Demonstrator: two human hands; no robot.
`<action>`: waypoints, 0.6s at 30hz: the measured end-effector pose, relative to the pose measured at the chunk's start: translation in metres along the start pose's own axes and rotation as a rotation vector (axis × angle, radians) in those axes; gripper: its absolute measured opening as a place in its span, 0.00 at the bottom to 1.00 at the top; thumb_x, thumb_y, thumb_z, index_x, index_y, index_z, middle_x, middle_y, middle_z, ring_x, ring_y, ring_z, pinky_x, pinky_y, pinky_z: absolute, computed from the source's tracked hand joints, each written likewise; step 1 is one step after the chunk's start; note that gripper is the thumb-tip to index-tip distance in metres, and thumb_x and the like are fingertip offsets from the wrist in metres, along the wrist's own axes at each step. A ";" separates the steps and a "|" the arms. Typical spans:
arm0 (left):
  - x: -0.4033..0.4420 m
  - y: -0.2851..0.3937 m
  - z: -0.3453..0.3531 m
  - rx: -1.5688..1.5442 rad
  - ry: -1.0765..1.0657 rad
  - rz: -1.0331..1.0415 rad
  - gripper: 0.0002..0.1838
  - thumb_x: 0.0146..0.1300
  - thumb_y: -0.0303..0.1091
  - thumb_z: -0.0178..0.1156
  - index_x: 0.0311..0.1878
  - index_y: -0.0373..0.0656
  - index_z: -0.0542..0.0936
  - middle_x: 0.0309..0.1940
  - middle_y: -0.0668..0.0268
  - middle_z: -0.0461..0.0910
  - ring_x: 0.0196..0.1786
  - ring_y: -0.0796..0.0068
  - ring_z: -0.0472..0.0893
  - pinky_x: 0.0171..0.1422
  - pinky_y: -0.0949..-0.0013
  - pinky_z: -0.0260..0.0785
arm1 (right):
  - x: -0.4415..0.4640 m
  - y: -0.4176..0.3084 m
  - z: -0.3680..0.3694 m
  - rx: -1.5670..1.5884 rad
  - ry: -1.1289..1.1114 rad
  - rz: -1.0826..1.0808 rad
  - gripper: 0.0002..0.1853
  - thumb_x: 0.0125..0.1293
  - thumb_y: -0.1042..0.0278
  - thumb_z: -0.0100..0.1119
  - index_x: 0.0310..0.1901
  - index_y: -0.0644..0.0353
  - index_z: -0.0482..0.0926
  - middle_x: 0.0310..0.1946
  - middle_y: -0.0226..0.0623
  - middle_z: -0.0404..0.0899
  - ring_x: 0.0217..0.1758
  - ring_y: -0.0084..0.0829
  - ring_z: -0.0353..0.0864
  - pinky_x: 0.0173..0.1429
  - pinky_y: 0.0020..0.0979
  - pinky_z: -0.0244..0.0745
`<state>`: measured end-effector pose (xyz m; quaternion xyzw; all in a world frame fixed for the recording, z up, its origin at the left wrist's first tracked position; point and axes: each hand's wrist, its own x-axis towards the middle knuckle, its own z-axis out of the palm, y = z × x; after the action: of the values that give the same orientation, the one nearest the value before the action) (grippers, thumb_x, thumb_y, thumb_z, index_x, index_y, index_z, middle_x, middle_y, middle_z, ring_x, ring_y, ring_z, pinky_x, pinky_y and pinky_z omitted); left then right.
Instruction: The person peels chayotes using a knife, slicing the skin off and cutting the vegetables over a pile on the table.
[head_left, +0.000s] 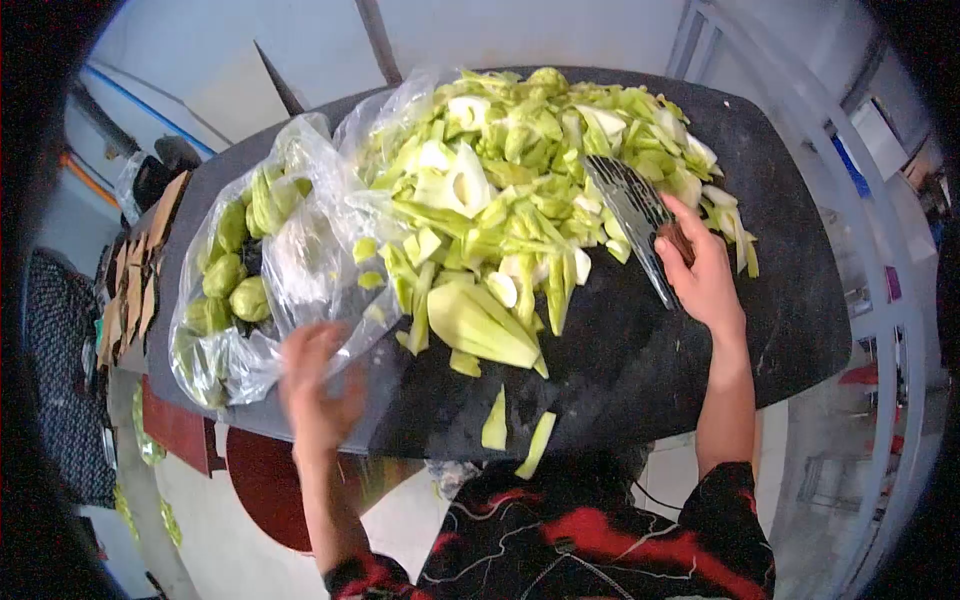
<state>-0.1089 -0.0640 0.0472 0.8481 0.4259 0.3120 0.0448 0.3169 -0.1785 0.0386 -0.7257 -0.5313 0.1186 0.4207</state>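
1. Head view, right side: my right hand (703,272) is closed round the handle of a broad dark knife (630,218). The blade slants across the right of the pile; whether it touches the pieces I cannot tell.
2. Head view, left side: my left hand (320,382) is blurred, thumb apart from the fingers, beside the near edge of a clear plastic bag (312,272). Cannot tell if I'm pinching the film.
3. Whole green chayotes (250,299) sit inside that bag, left of the pile. Probably best drawn out singly, film held back so nothing snags.
4. Middle of the black table (800,260): a heap of cut pieces and peel (545,190). A large pale piece (480,325) lies at its near edge, closest to me.
5. Nearer still, 2 loose strips (494,420) by the table edge. I'd sweep those in; they could slip off.
6. My judgement for handling: keep the blade well apart from the reaching hand, curl the fingertips before any cut, and work on bare tabletop. Wet flesh likely slides.
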 end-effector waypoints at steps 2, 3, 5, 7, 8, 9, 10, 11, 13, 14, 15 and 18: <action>0.027 0.026 0.031 -0.046 -0.322 0.312 0.36 0.42 0.26 0.68 0.61 0.50 0.76 0.64 0.53 0.69 0.68 0.47 0.66 0.72 0.51 0.61 | -0.007 0.002 0.000 0.047 0.033 -0.040 0.23 0.67 0.74 0.57 0.63 0.65 0.70 0.37 0.45 0.81 0.38 0.36 0.81 0.47 0.34 0.75; 0.039 0.040 0.042 -0.075 -0.420 0.363 0.37 0.42 0.28 0.68 0.63 0.51 0.75 0.64 0.53 0.68 0.68 0.46 0.65 0.73 0.50 0.60 | -0.010 0.002 -0.001 0.071 0.049 -0.060 0.22 0.67 0.73 0.58 0.61 0.67 0.71 0.34 0.43 0.81 0.36 0.32 0.80 0.45 0.34 0.75; 0.055 0.048 0.059 -0.077 -0.526 0.411 0.40 0.42 0.30 0.69 0.65 0.52 0.73 0.65 0.53 0.67 0.70 0.46 0.63 0.73 0.50 0.59 | -0.026 -0.034 -0.016 0.347 -0.270 0.318 0.17 0.66 0.73 0.58 0.56 0.66 0.74 0.29 0.36 0.80 0.31 0.27 0.78 0.39 0.32 0.75; 0.065 0.047 0.076 -0.145 -0.667 0.486 0.42 0.40 0.31 0.71 0.66 0.54 0.72 0.66 0.54 0.66 0.70 0.47 0.63 0.74 0.50 0.59 | -0.041 -0.041 -0.022 0.270 -0.497 -0.021 0.16 0.65 0.72 0.59 0.54 0.63 0.75 0.28 0.35 0.80 0.27 0.26 0.78 0.34 0.32 0.74; 0.069 0.045 0.080 -0.101 -0.691 0.503 0.46 0.35 0.34 0.74 0.66 0.55 0.73 0.66 0.56 0.67 0.69 0.48 0.64 0.73 0.51 0.60 | -0.048 -0.050 -0.024 0.148 -0.612 -0.114 0.17 0.64 0.71 0.60 0.53 0.63 0.75 0.29 0.39 0.80 0.28 0.30 0.81 0.35 0.33 0.75; 0.075 0.045 0.082 -0.104 -0.690 0.507 0.46 0.35 0.34 0.74 0.66 0.55 0.73 0.66 0.56 0.67 0.69 0.48 0.64 0.73 0.51 0.60 | -0.052 -0.054 -0.020 0.215 -0.720 -0.230 0.17 0.64 0.70 0.61 0.54 0.63 0.76 0.29 0.42 0.81 0.29 0.35 0.83 0.36 0.34 0.76; 0.080 0.045 0.084 -0.084 -0.717 0.522 0.48 0.32 0.37 0.76 0.66 0.56 0.73 0.64 0.56 0.68 0.68 0.49 0.66 0.72 0.51 0.61 | -0.060 -0.056 -0.010 0.281 -0.760 -0.277 0.17 0.65 0.70 0.61 0.55 0.62 0.76 0.31 0.43 0.81 0.31 0.38 0.83 0.37 0.36 0.77; 0.083 0.045 0.085 -0.064 -0.741 0.536 0.50 0.29 0.40 0.78 0.65 0.56 0.73 0.63 0.57 0.69 0.66 0.50 0.67 0.70 0.52 0.63 | -0.063 -0.065 -0.008 0.248 -0.937 -0.189 0.17 0.66 0.69 0.59 0.56 0.62 0.75 0.32 0.45 0.81 0.33 0.43 0.84 0.40 0.39 0.77; 0.089 0.048 0.085 -0.042 -0.754 0.555 0.52 0.26 0.42 0.80 0.65 0.56 0.73 0.61 0.58 0.70 0.65 0.50 0.68 0.69 0.53 0.64 | -0.075 -0.060 0.015 0.218 -0.978 -0.302 0.18 0.67 0.67 0.58 0.57 0.62 0.73 0.32 0.46 0.81 0.36 0.47 0.83 0.42 0.42 0.77; 0.091 0.051 0.086 0.012 -0.765 0.575 0.51 0.25 0.43 0.80 0.64 0.56 0.73 0.59 0.58 0.70 0.63 0.51 0.69 0.68 0.53 0.65 | -0.078 -0.058 0.021 0.223 -0.979 -0.328 0.18 0.68 0.65 0.58 0.56 0.62 0.73 0.32 0.48 0.81 0.38 0.50 0.83 0.43 0.44 0.76; 0.093 0.053 0.086 0.067 -0.774 0.593 0.51 0.24 0.45 0.81 0.62 0.56 0.73 0.57 0.59 0.71 0.62 0.52 0.70 0.66 0.53 0.66 | -0.077 -0.058 0.021 0.218 -0.977 -0.330 0.18 0.68 0.65 0.58 0.56 0.62 0.73 0.32 0.48 0.81 0.38 0.50 0.83 0.43 0.44 0.76; 0.098 0.045 0.088 0.109 -0.739 0.587 0.49 0.26 0.47 0.80 0.61 0.55 0.74 0.54 0.61 0.72 0.60 0.56 0.71 0.62 0.53 0.68 | -0.066 -0.059 0.011 0.071 -0.887 -0.182 0.14 0.66 0.68 0.58 0.51 0.61 0.75 0.31 0.52 0.80 0.37 0.53 0.82 0.41 0.46 0.76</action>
<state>0.0156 -0.0025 0.0398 0.9879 0.1394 -0.0341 0.0588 0.2438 -0.2259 0.0574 -0.5403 -0.7174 0.3987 0.1857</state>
